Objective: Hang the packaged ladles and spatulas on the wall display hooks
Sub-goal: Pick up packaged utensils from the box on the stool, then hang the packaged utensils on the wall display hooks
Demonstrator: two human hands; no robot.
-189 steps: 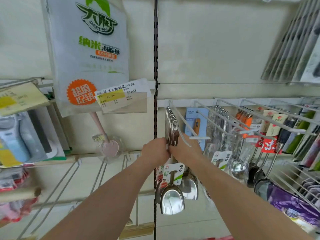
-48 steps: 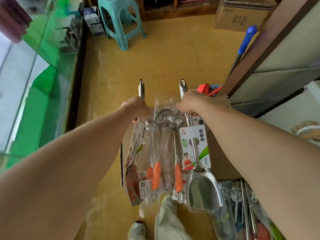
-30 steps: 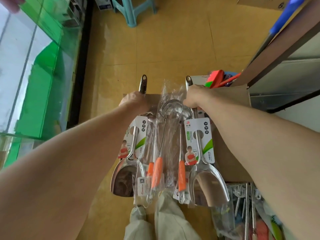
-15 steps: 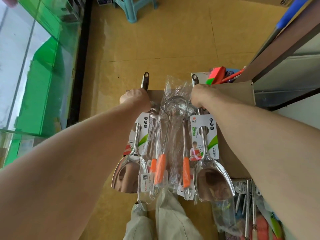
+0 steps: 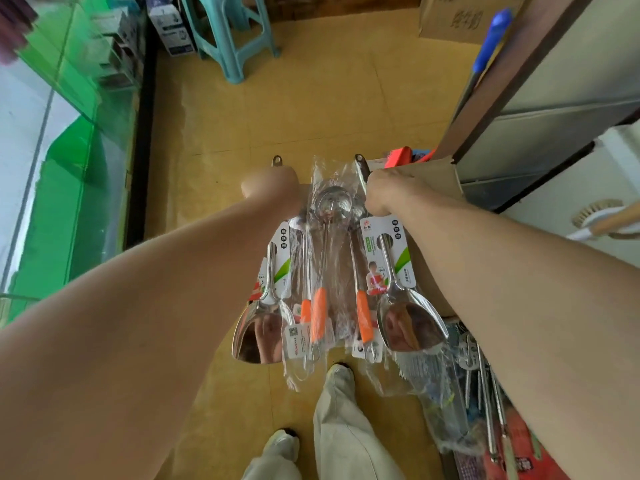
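1. Left hand (image 5: 270, 187) grips the left spatula (image 5: 258, 337) by its handle, right hand (image 5: 384, 195) the right spatula (image 5: 410, 329). Bagged ladles (image 5: 334, 206) dangle between, above the floor (image 5: 311, 109).
2. No hooks in sight, so I reckon this bunch isn't hung yet.

Yellow floor (image 5: 277, 116). Teal stool (image 5: 225, 36) at far end, small boxes (image 5: 169, 26) just L of it. Green glass (image 5: 76, 140) along L side. Cardboard box (image 5: 460, 19) top R. Blue-handled pole (image 5: 491, 39) against brown post (image 5: 519, 74). Open carton (image 5: 436, 178) mid-R, red item (image 5: 398, 157) just behind its flap. Brush (image 5: 595, 213) far R.
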